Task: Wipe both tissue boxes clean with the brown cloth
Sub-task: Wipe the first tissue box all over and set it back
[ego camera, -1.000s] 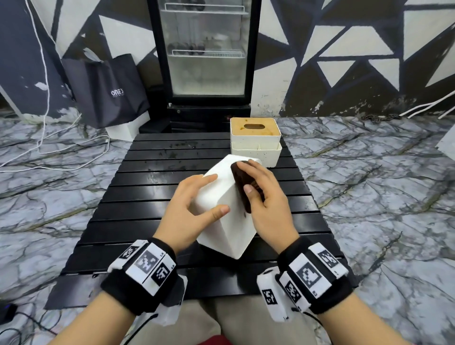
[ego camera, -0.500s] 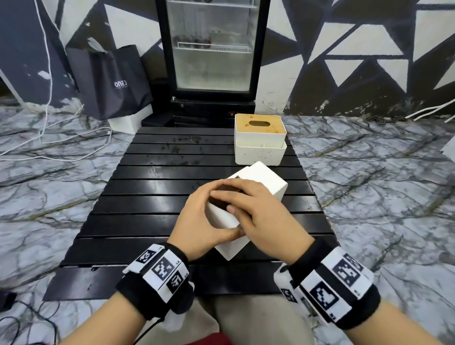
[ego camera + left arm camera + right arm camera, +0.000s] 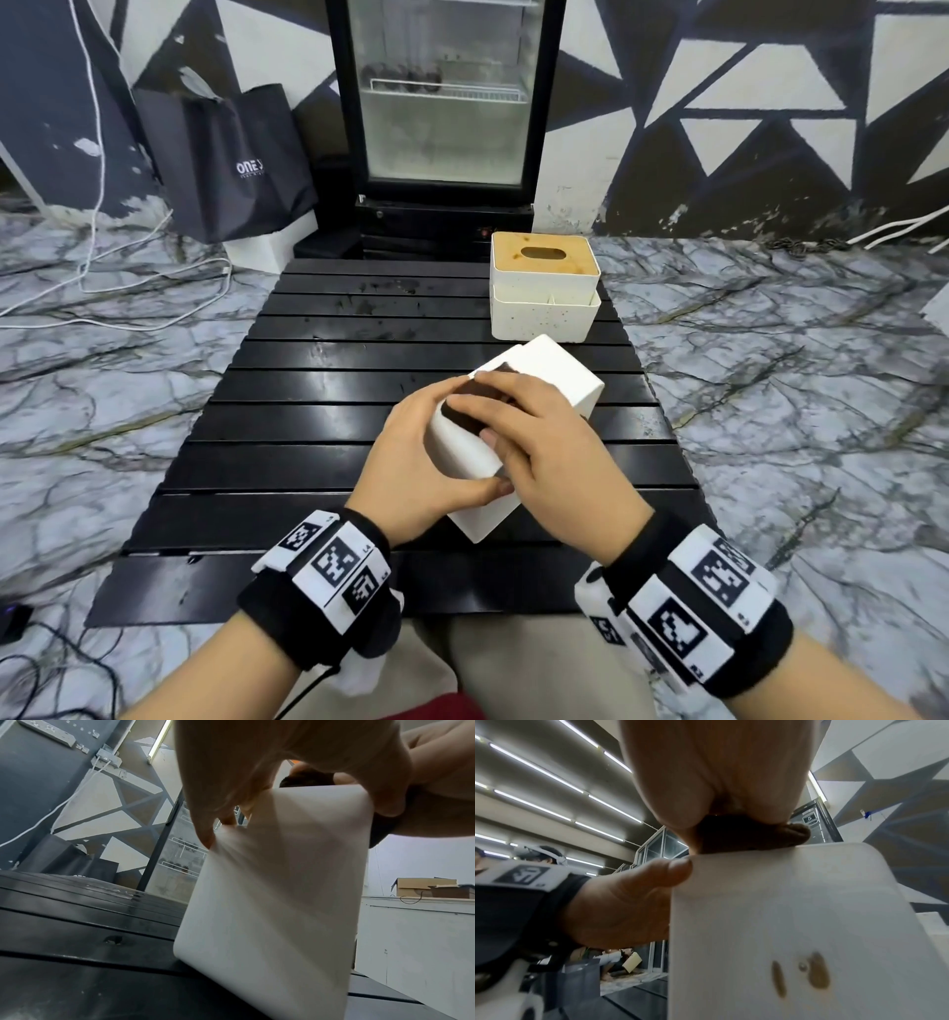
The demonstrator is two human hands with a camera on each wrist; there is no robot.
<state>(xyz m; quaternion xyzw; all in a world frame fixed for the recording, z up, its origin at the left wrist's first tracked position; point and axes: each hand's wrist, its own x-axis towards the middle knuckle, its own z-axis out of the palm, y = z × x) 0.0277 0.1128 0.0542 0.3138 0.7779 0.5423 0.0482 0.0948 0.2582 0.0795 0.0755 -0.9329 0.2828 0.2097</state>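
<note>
White tissue box [image 3: 544,380]: tilted on one lower edge on the black slatted table [image 3: 328,360], near its front middle. Brown smears [image 3: 818,975] show on the side facing the right wrist camera; not yet wiped, by the look of it.

Brown cloth [image 3: 470,419]: bunched on the box's upper face.

Right hand [image 3: 544,452]: fingers curled over the cloth, pressing it to the box.

Left hand [image 3: 416,462]: fingers and thumb clasping the box's near left corner, steadying it.

Second tissue box [image 3: 542,285], wooden lid, speckled base: upright at the table's far right, apart from both hands; judged still to be wiped.

Beyond: glass-door fridge [image 3: 444,118], dark bag [image 3: 231,159].
</note>
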